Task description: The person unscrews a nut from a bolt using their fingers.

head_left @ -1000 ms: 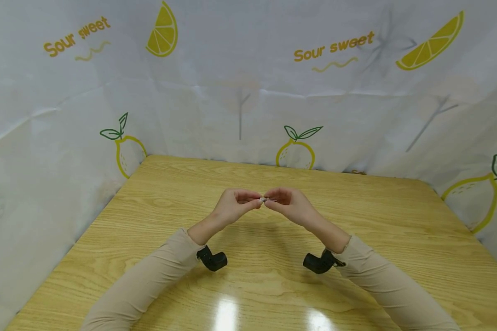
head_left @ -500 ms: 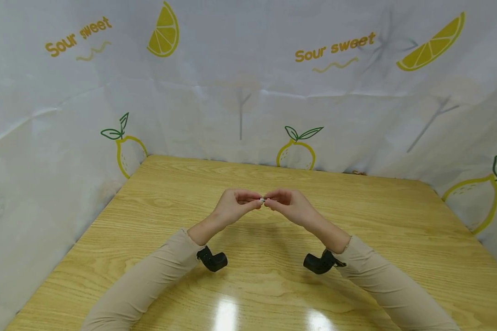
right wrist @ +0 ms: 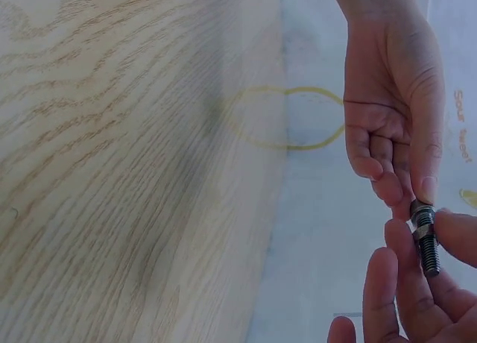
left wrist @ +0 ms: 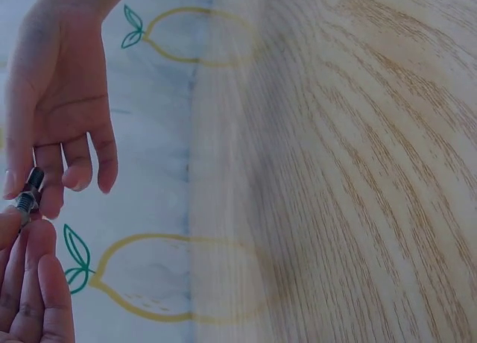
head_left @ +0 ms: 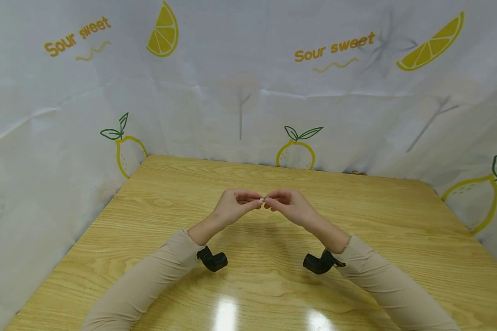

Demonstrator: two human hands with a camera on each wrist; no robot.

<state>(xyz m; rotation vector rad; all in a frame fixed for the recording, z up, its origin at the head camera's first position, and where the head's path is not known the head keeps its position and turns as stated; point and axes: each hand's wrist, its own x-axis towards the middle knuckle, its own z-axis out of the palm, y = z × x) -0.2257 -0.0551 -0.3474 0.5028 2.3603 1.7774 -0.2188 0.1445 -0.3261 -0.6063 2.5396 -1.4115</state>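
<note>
Close over the table, both hands meet fingertip to fingertip around a dark metal bolt (right wrist: 430,261). My left hand (head_left: 234,205) pinches the head end between thumb and fingers. From the other side my right hand (head_left: 293,205) has its thumb and forefinger at a hex nut (right wrist: 422,231) on the shank. In the right wrist view the nut sits partway along the thread, and bare thread shows beyond it. The left wrist view shows the bolt (left wrist: 36,177) tilted, its threaded tip pointing to the right palm. Fingers cover part of the head.
A wood-grain table (head_left: 182,285) lies beneath the hands. White cloth (head_left: 215,115) printed with lemons surrounds it at the back and sides. A black wrist camera (head_left: 214,261) is strapped at the left cuff, another black camera (head_left: 319,263) at the right.
The right thumb and fingers have shifted slightly at the nut, and the threaded tip seen past them a second ago is now hidden in the head view. The left hand stays put.
</note>
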